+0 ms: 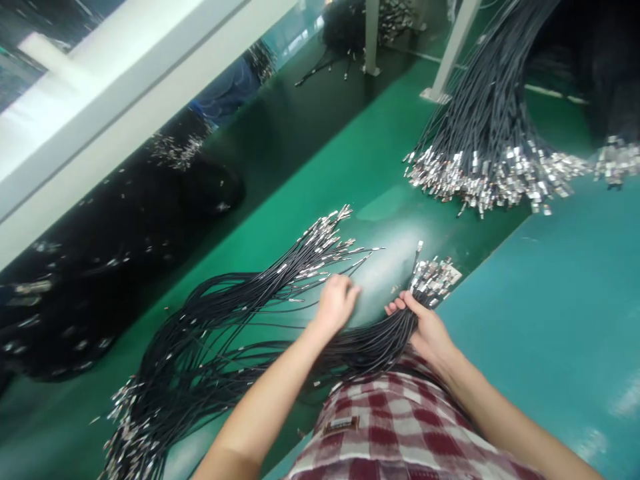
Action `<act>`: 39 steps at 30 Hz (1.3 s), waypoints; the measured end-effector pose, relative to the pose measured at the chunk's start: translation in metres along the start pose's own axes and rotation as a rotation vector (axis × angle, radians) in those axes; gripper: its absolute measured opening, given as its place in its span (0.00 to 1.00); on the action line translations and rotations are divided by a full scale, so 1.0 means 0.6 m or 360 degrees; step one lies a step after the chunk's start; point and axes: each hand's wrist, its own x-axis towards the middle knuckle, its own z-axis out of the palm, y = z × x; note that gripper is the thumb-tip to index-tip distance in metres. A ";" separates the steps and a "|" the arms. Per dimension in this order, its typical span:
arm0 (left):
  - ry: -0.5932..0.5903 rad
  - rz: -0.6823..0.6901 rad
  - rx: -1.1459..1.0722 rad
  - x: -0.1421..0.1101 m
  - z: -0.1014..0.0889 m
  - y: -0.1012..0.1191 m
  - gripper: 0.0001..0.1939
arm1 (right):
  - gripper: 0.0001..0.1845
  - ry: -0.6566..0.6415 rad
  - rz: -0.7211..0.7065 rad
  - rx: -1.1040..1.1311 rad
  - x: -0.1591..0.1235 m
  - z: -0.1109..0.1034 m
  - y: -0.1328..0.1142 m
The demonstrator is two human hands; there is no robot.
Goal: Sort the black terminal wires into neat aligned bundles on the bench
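A thick bundle of black cables point(373, 343) with silvery metal connectors at its end lies across my lap, and my right hand point(425, 327) is wrapped round it just below the connectors. One cable end sticks up above the others. To the left, my left hand point(339, 303) hovers over the cables with its fingers curled in; whether a cable is between them is hidden. Just beyond it, a second spread of black cables point(240, 290) fans out with thin metal tips, some close to my left fingers. Its cables loop back toward the lower left.
More cables with metal ends point(490, 127) hang at the upper right. A pale beam point(125, 80) crosses the upper left, above dark heaps of cable point(150, 220). Metal legs point(453, 53) stand on the green floor point(295, 207).
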 end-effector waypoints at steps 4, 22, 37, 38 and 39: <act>0.0118 -0.0092 0.0302 0.031 -0.003 -0.072 0.04 | 0.16 0.0012 -0.0007 0.0005 0.006 0.006 0.001; 0.0397 -0.0118 0.0018 -0.002 -0.001 -0.104 0.04 | 0.21 -0.0017 -0.0033 -0.0074 -0.006 0.007 0.000; 0.0467 -0.0016 -0.0072 -0.025 -0.023 -0.115 0.06 | 0.14 -0.0026 0.0021 -0.0083 0.005 0.005 -0.002; 0.0484 0.0000 -0.0196 -0.035 -0.015 -0.090 0.06 | 0.13 -0.0013 0.0014 -0.0095 0.006 0.006 -0.003; 0.0477 0.0011 -0.0311 -0.046 -0.004 -0.061 0.06 | 0.13 -0.0016 0.0006 -0.0109 0.005 0.008 -0.003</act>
